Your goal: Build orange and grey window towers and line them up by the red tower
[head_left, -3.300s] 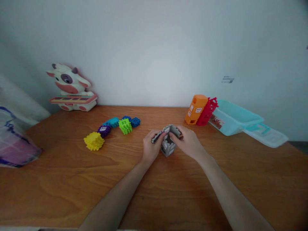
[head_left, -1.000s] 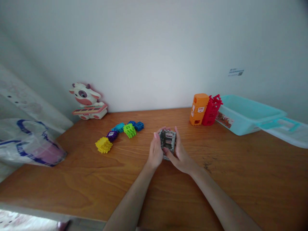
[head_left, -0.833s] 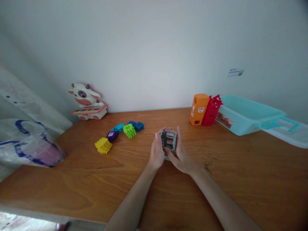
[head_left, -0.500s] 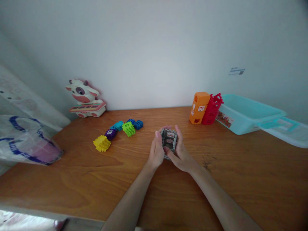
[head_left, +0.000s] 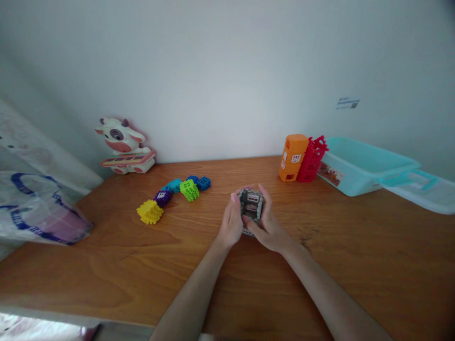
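Both hands close in on one grey plastic block box (head_left: 251, 206), which sits just ahead of the person's body near the middle of the table (head_left: 106, 279). The left hand (head_left: 231, 223) cups its left side and the right hand (head_left: 270, 225) wraps its right side and lower edge, so the grip on each side is clamped on the box, with the fingertips of the two hands nearly meeting along its far edge. The box shows small white window labels, and its lower corner pokes out between the palms; whether it touches the table cannot be told. To the left lies a curved row of six bumpy blocks: one yellow (head_left: 150, 212), one purple (head_left: 163, 198), one teal (head_left: 173, 185), one green (head_left: 189, 190) and two dark blue (head_left: 204, 183), all well apart from the hands. To the right, one orange block piece (head_left: 293, 157) stands beside one red lattice piece (head_left: 311, 160), next to one turquoise plastic tub (head_left: 360, 166) and one pale flat lid (head_left: 424, 195). One cow toy (head_left: 121, 144) with a small keyboard stands at the far left of the table, near one plastic bag (head_left: 42, 210).
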Tool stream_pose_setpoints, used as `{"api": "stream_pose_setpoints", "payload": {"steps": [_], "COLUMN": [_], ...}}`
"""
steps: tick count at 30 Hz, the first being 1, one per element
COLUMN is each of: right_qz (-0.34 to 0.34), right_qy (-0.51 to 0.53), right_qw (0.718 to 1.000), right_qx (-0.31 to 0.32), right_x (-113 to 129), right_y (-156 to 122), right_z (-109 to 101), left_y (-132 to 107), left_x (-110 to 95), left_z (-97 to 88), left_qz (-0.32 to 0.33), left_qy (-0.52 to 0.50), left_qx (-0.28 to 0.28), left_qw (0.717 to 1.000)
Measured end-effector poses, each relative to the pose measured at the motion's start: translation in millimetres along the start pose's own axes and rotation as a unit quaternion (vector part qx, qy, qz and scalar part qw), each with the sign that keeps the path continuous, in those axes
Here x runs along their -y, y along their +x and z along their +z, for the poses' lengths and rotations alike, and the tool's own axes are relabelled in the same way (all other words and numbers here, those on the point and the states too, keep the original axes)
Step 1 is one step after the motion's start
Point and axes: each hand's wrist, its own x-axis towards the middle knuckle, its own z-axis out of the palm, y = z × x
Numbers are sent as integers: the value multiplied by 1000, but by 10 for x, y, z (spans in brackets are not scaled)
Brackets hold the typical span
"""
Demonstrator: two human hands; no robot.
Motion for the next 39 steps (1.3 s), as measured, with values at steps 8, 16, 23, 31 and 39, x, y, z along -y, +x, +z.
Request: {"api": "stream_pose_setpoints", "payload": {"steps": [8, 16, 23, 31, 39], "right_qz": [20, 8, -2, 35, -10], "right_qy": [27, 14, 24, -10, -36], "right_qw": [999, 1000, 999, 998, 998], "right_qx": [-19, -20, -28, -56, -45], "right_x": [44, 94, 17, -27, -185], "right_y": [15, 48, 49, 22, -54], "right_z": [43, 28, 15, -30, -95], "left_y": [-38, -81, -82, -120, -44], "left_x": [57, 27, 22, 146, 408], "left_z": [49, 97, 81, -76, -406], "left_qz": [6, 14, 14, 79, 160], "left_qy": [-33, -16, -20, 6, 155], "left_qx": [-27, -31, 8, 38, 91], "left_qw": [999, 999, 1000, 996, 971]}}
